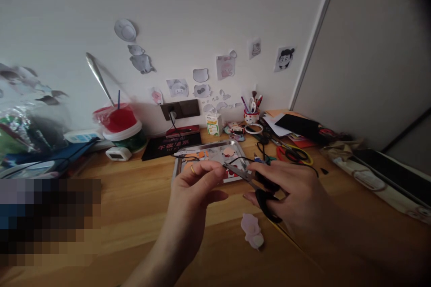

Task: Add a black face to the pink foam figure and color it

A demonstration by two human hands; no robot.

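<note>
Brace the left hand (193,188), thumb and forefinger together – anything pinched there is too small to tell – beside the tips of the scissors (239,172), held over the table (134,184) beyond the pink cutout (251,228), and steady the handles (263,207) with the right hand (296,186) clamped on them.

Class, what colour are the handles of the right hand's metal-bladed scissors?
Black: the looped handles of the metal-bladed scissors show best in the head view.

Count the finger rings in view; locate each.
1: a gold ring on a finger of the left grip. The right grip, holding scissors, has fingers partly hidden, so another is possible.
</note>
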